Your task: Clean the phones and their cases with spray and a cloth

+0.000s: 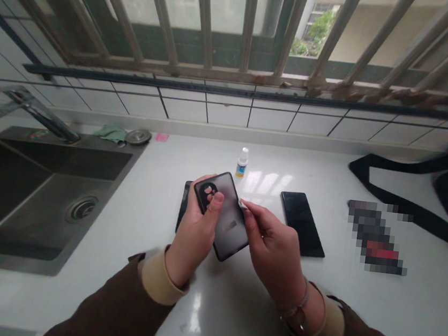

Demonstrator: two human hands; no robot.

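Observation:
My left hand (196,229) is closed around a translucent grey phone case (232,212) with a black rim, its thumb lying across the back near the round camera cutout. Skin tones show through the cutout's holes. At the case's right edge, my right hand (274,244) pinches a small white piece of cloth or tissue (242,204) against the rim. Behind the left hand, a flat black object (183,206) lies mostly hidden on the counter. To the right of my right hand lies a black phone (302,224), flat, with its dark glossy side up.
A small white-capped bottle (241,164) stands beyond the case on the white counter (121,221). At left are a sink (38,195) and faucet (40,112), with a green cloth (111,133) and metal strainer lid (138,136). A black strap (402,199) and a blurred-out item (378,237) lie at right.

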